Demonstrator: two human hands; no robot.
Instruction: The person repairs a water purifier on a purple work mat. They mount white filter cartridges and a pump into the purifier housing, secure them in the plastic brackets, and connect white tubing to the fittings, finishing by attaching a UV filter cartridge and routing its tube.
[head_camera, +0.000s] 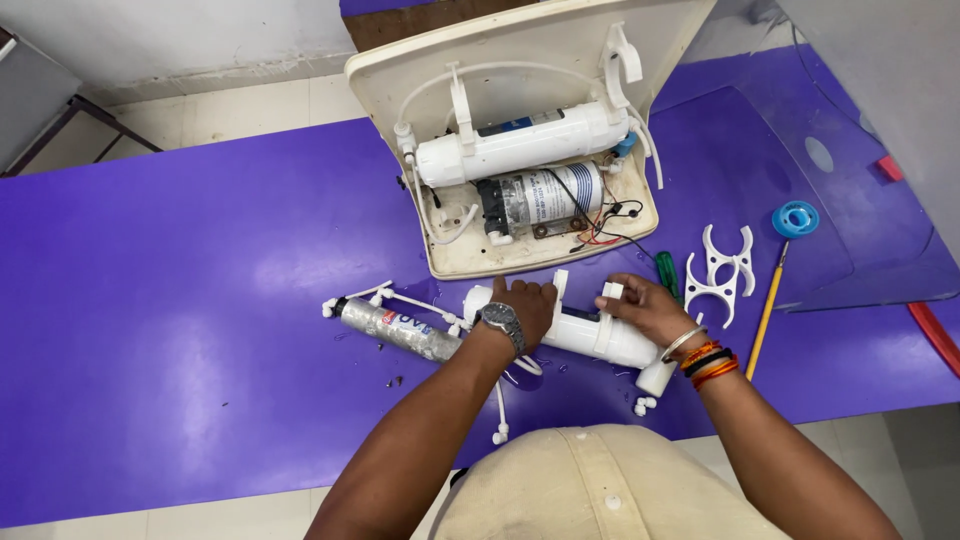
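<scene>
- A purple bench (150, 300) fills most of the frame, with pale floor tiles along the top left and a clear plastic sheet (860, 200) lying over its upper right corner.
- At the lower centre, the left hand (527, 308) is wrapped over a white filter housing (600, 338) that lies on its side on the bench; its fingers curl round the left end, closed on the tube.
- The right hand (648, 310) rests on the same housing further right, its fingers pinching a white clip (611, 292) at the top of the tube.
- By the look of it the housing is out of the casing and being fitted or stripped at its clips; I judge the work to be about midway, since 2 parts are still mounted in the casing.
- The open cream casing (520, 140) stands at the upper centre, holding a white membrane tube (520, 145) and a pump (545, 197) with loose wires.
- Just left of the hands lies a silver cartridge (395, 328) with white tubing attached.
- To the right lie a white double clip bracket (725, 270), a green-handled screwdriver (667, 275), a yellow-handled tool (768, 310) and a blue tape roll (796, 218).
- Loose tubing and small white fittings (643, 405) below the housing crowd the near edge.
</scene>
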